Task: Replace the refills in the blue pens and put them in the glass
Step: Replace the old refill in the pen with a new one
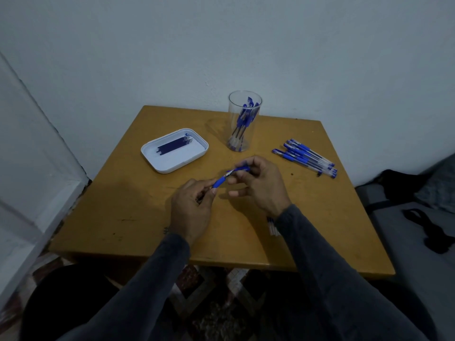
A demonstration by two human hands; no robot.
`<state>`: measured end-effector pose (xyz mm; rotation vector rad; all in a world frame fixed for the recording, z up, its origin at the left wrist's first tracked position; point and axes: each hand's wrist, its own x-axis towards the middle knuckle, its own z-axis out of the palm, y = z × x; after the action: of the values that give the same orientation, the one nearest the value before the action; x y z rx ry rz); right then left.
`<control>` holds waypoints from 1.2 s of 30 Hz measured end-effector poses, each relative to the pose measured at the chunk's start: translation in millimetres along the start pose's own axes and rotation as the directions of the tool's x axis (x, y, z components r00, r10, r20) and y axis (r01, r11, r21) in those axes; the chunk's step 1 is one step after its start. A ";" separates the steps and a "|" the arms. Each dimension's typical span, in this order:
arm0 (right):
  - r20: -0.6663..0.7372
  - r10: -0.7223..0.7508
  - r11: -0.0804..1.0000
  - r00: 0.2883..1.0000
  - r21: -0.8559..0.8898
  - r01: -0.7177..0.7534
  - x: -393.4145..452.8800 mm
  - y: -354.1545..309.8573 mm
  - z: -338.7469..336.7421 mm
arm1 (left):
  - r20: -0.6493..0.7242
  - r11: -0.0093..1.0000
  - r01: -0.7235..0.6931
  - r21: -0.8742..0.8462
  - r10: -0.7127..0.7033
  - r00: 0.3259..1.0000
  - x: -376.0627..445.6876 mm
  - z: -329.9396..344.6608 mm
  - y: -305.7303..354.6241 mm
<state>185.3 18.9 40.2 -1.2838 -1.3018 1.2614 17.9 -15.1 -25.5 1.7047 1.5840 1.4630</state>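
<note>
Both hands mid-air over yellow-brown wooden table [138, 217]: left hand [190, 212] pinches blue-grip pen [219, 182] at tip end, right hand [258, 184] pinches barrel end, prob. twisting it open/shut for refill swap; tall clear glass [242, 124] w/ done pens behind, white refill tray [174, 151] left.

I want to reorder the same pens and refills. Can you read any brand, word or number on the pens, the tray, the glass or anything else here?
No text can be read in this view.
Pens on the table: any barrel print is too small and blurred.
Pens in the glass: no legible marking.
Pen held in both hands: nothing legible.
White tray and the refills in it: no visible label.
</note>
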 end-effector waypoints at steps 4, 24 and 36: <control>0.005 -0.038 0.999 0.999 -0.007 0.038 -2.8 2.9 -1.9 | 0.021 1.000 -0.024 0.014 0.024 1.000 -0.2 -0.6 1.2; 0.078 0.009 0.996 0.997 -0.092 -0.002 -4.2 15.5 -1.1 | 0.109 0.999 -0.021 0.029 0.017 0.994 -1.2 -2.1 1.9; 0.096 0.022 0.994 0.995 -0.107 -0.012 -10.8 16.4 3.3 | 0.163 0.997 -0.040 0.067 0.028 0.986 0.6 -2.8 0.6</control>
<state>184.3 7.0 24.2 -1.3237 -1.4466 1.2950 15.7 -15.7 -23.7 1.8479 1.5432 1.2624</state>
